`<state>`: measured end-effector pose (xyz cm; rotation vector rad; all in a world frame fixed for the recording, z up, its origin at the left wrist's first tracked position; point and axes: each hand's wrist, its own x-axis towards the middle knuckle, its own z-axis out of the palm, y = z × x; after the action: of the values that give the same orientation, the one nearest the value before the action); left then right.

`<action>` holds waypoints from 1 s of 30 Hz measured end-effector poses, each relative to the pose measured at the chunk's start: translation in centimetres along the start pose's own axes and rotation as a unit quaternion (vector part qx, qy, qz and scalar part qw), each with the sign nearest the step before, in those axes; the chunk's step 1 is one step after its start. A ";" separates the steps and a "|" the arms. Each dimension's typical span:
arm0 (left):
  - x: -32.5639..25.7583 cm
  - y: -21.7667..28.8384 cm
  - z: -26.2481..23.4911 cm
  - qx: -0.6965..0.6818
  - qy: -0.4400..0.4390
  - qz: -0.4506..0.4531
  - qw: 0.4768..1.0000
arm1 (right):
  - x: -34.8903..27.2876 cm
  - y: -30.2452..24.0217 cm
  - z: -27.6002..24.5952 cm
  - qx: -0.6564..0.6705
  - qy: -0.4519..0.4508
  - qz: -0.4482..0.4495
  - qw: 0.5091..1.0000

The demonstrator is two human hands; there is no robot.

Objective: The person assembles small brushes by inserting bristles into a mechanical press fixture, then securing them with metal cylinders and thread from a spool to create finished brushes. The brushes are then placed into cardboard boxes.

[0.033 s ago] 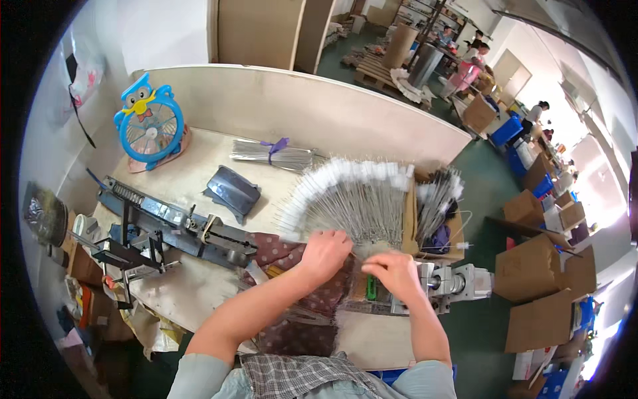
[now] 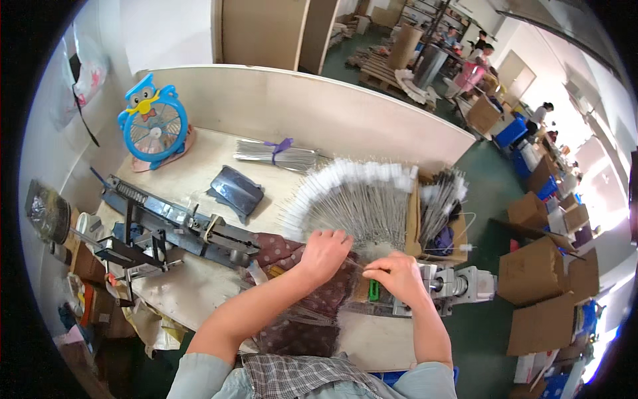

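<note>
My left hand point(image 2: 327, 255) is closed, its fingers curled down over a brown dotted cloth point(image 2: 276, 251). Close by on the right, my right hand point(image 2: 400, 275) pinches with thumb and forefinger. A thin strand seems to run between the two hands, too fine to name. Just beyond them, a wide fan of thin metal wires with white ends point(image 2: 362, 199) lies on the table. Below the right hand's fingers is a small green part point(image 2: 374, 290) on a bench fixture. Beside that hand sits a silver metal machine point(image 2: 458, 283).
At left stands a long dark metal jig point(image 2: 179, 223). Behind it is a blue cartoon fan point(image 2: 155, 133). A tied wire bundle point(image 2: 279, 155) and a dark wrapped packet point(image 2: 236, 193) lie farther back. A cardboard box of wires point(image 2: 460, 236) stands right. A low partition point(image 2: 299, 96) edges the table.
The whole view has shifted slightly to the right. Both hands stay almost where they were, with the right hand's fingers still pinched.
</note>
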<state>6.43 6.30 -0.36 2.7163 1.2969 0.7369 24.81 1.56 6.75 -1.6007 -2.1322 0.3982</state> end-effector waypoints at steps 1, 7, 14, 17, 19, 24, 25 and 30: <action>-0.2 -0.4 0.1 0.016 0.055 -0.005 0.998 | 0.3 -0.6 -0.6 0.025 -0.056 0.007 0.998; -9.9 1.6 -4.4 -0.379 -0.002 -0.170 0.910 | 4.8 -5.0 2.9 0.077 -0.026 -0.168 0.982; -16.7 -6.5 -4.6 -0.820 0.083 -0.538 0.176 | 7.6 -9.3 9.4 0.091 0.008 -0.188 0.978; -16.7 -7.7 -7.3 -0.855 0.186 -0.440 0.202 | 7.7 -10.6 9.7 0.072 -0.006 -0.160 0.984; -14.1 -5.9 -10.0 -0.837 0.185 -0.431 0.282 | 7.8 -11.1 9.9 0.063 -0.021 -0.147 0.987; -11.8 -4.7 -8.1 -0.429 -0.053 -0.470 0.770 | 8.1 -11.8 9.3 0.051 -0.050 -0.109 0.991; -11.8 -5.7 -7.6 -0.307 -0.120 -0.467 0.821 | 8.1 -11.8 9.3 0.048 -0.051 -0.108 0.992; -11.7 -5.3 -6.8 -0.374 -0.069 -0.468 0.797 | 7.8 -10.7 9.0 0.053 0.002 -0.158 0.986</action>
<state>-6.64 -0.07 -0.24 1.2449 1.5912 0.6700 9.56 6.19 5.51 -1.1766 -2.2717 0.3957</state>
